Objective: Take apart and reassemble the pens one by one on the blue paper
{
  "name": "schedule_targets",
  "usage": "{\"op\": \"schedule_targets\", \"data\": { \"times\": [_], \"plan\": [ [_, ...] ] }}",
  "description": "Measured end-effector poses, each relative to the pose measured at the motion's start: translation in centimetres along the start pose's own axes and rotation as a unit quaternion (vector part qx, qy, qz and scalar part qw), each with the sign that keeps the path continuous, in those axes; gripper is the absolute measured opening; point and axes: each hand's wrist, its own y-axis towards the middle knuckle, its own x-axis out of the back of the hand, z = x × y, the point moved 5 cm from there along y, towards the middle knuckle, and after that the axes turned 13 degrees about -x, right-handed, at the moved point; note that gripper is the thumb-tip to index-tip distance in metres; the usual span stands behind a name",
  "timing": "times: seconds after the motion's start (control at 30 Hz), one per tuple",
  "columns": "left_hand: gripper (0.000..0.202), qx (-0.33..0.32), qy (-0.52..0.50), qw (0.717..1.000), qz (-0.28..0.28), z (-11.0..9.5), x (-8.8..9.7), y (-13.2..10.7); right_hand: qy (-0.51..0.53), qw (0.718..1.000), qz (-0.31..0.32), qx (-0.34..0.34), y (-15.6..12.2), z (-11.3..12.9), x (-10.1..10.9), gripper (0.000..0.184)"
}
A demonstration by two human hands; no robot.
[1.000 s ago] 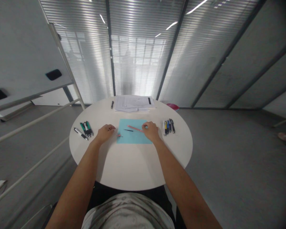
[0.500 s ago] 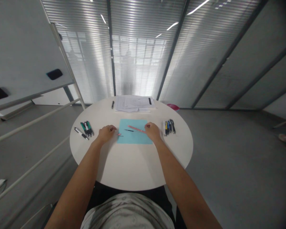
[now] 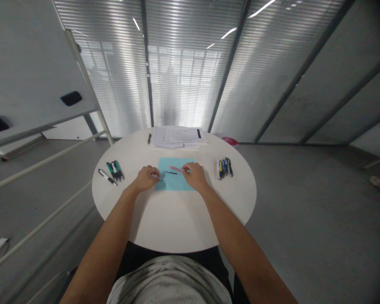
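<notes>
As right hand (image 3: 194, 176) pinches slim pink plastic strip (image 3: 176, 169), left hand (image 3: 147, 178) curls at edge of flat light-blue paper sheet (image 3: 177, 184), grasp unclear.

Seemingly illegible print on papers (image 3: 177, 137)

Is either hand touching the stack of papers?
No, the left hand and right hand are at the blue sheet, well short of the papers.
</notes>
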Motion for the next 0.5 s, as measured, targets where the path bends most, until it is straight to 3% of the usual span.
{"op": "schedule_targets", "data": {
  "times": [0.3, 0.5],
  "plan": [
    [0.017, 0.016, 0.062, 0.997, 0.050, -1.4, -0.5, 0.1, -0.098, 0.994, 0.029, 0.050, -1.0, 1.5, -1.0, 0.024],
    [0.017, 0.014, 0.049, 0.998, 0.046, -1.5, -0.4, 0.2, -0.117, 0.991, 0.038, 0.052, -1.0, 1.5, -1.4, 0.023]
  ]
}}
